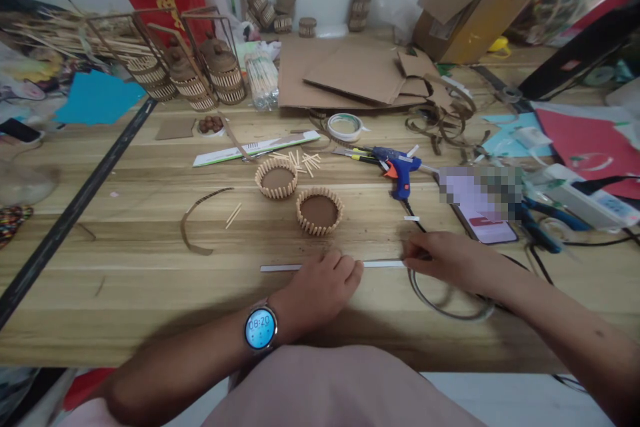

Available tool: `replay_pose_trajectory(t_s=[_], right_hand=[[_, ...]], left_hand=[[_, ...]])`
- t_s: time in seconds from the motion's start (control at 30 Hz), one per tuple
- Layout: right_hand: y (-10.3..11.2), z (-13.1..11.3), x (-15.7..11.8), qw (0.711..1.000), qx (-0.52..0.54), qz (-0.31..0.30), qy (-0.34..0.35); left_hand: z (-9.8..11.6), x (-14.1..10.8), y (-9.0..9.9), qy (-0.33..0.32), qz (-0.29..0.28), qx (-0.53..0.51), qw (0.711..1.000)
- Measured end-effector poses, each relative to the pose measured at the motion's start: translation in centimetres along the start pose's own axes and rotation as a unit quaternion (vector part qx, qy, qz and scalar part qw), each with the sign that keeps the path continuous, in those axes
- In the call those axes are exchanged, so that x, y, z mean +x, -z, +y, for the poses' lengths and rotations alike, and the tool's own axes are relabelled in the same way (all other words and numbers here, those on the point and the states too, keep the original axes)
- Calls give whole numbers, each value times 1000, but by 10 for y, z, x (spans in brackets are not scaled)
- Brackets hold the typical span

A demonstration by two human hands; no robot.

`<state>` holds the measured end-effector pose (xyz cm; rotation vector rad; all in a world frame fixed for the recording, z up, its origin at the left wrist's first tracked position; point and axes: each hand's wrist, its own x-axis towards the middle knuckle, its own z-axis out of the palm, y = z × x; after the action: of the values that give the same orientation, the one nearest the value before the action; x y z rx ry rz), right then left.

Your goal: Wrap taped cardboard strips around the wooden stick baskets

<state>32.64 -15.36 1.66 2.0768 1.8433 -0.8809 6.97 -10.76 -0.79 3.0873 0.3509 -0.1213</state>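
Observation:
A narrow white strip (281, 268) lies straight across the near part of the table. My left hand (325, 283) rests over its middle with curled fingers pressed together, hiding part of it. At the strip's right end, my right hand (445, 257) has its fingertips closed in a pinch. A thin greyish band (435, 303) loops out from below the right hand; whether it joins the white strip I cannot tell. Just beyond my hands are two round brown bases (320, 212) (277, 179) ringed with short upright wooden sticks.
Right of the ringed bases lies a blue glue gun (400, 170) with its cord, then a phone (493, 230) and pliers (543, 227). Loose sticks (303, 161), a tape roll (345, 125) and cardboard sheets (345, 77) lie farther back. Small handled baskets (220, 73) stand back left.

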Motion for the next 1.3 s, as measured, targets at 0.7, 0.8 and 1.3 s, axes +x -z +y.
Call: replay_pose_trajectory(t_s=[0.7,0.8,1.3], right_hand=[[7,-19,0,996,-66,-11,-60],[7,-19,-2,996,-65,-4,-57],[13,-45,-44,984,73,141,82]], left_hand=[[2,0,-3,-1,29,9,1000],[1,0,-3,3,28,2,1000],[-18,-1,19,123,83,-307,940]])
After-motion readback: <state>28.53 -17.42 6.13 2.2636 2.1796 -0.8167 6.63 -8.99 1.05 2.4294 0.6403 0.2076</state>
